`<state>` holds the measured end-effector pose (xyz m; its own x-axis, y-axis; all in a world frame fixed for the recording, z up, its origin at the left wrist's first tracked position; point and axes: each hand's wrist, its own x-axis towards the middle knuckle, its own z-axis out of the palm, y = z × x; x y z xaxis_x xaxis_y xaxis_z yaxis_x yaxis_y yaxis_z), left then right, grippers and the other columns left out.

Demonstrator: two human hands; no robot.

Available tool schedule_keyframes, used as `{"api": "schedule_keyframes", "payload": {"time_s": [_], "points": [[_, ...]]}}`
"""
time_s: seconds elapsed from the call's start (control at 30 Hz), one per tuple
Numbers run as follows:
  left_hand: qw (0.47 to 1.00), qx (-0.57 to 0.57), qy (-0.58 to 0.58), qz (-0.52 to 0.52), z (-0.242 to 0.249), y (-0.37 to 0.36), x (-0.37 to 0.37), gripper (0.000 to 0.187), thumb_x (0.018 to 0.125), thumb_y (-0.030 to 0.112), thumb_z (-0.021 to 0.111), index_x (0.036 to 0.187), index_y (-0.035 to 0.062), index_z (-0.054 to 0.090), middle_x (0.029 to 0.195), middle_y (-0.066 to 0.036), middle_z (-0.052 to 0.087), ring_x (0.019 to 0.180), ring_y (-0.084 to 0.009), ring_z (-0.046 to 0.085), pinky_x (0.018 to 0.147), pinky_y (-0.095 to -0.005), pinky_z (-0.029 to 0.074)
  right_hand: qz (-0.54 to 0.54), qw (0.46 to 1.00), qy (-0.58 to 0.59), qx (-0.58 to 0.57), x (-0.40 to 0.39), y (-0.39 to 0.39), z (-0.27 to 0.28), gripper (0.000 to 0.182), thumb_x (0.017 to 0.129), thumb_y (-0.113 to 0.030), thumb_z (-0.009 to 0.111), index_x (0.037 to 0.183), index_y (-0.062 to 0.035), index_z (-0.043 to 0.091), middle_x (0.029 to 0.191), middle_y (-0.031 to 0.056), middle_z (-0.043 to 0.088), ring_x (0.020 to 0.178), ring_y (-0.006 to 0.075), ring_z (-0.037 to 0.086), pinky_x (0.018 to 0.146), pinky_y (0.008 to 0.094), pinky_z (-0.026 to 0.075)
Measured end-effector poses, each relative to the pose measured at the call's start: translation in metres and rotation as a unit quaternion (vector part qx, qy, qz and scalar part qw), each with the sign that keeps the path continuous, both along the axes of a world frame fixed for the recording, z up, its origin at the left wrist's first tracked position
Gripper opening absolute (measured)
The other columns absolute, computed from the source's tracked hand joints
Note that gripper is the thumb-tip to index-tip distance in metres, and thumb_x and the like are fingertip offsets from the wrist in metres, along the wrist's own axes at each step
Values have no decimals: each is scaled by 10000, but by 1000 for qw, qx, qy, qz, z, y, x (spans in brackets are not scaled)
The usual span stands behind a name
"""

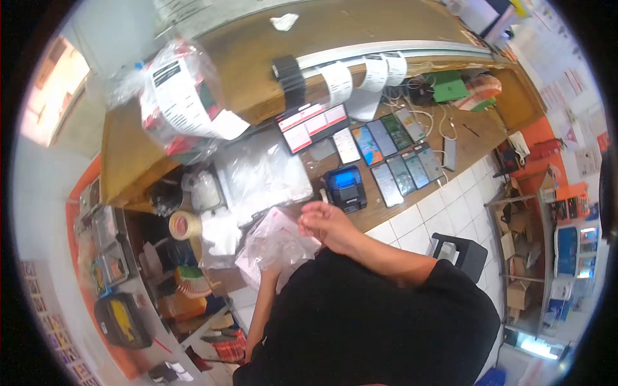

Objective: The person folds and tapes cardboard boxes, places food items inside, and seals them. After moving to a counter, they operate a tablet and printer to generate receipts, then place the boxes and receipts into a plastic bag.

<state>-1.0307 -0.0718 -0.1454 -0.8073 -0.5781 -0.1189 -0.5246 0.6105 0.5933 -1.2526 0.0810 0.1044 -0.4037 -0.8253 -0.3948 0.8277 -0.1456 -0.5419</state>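
At the desk's near edge, a pink item in clear plastic (261, 241) lies in front of my body. My left hand (270, 275) is at its lower side, and the plastic hides most of its fingers. My right hand (322, 223) is over the right edge of the plastic with its fingers curled together; whatever they hold, if anything, is too small to name. Just beyond the hands is a flat pack in clear plastic (264, 172). To the left of the pink item lie a crumpled white sheet (221, 233) and a roll of tape (185, 226).
A blue-black label printer (346, 189) stands right of my right hand. Several phones (387, 184) lie farther right beside a tablet (313, 128). A plastic-wrapped parcel with labels (177, 96) sits on the raised shelf at the left. A black bin (460, 257) stands on the tiled floor.
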Motion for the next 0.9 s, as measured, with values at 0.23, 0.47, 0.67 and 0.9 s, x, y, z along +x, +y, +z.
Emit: {"api": "schedule_keyframes", "payload": {"time_s": [0.23,0.47,0.67,0.9], "points": [[1000,7,-11,-14,-35,-2,35,282,880,214,651,1091,34,698,993,-154,716,969,-343,664,936,-447,473,-20,998,-58,30,13,40,-9,243,905,-31,712,1116,-77,601,1000,90,695,941,211,690,892,380,578],[999,-10,-25,-28,-9,-3,41,414,964,339,509,1197,10,604,1148,-223,647,1062,-405,612,942,-534,459,33,997,-62,24,26,60,-23,181,932,-68,689,1097,-60,616,942,59,666,885,182,679,873,353,579],[990,-64,81,91,129,15,-12,398,860,285,670,1129,-8,653,1099,-210,682,1052,-372,634,944,-505,455,71,997,-6,15,25,51,-26,283,923,-70,691,1180,-20,585,894,42,648,720,125,608,648,264,512],[973,36,209,88,221,23,-34,289,748,151,811,954,-9,686,896,-121,714,818,-298,678,786,-392,528,38,987,113,106,10,15,-58,242,873,-33,704,1106,-41,638,907,40,663,735,103,608,629,244,470]]}}
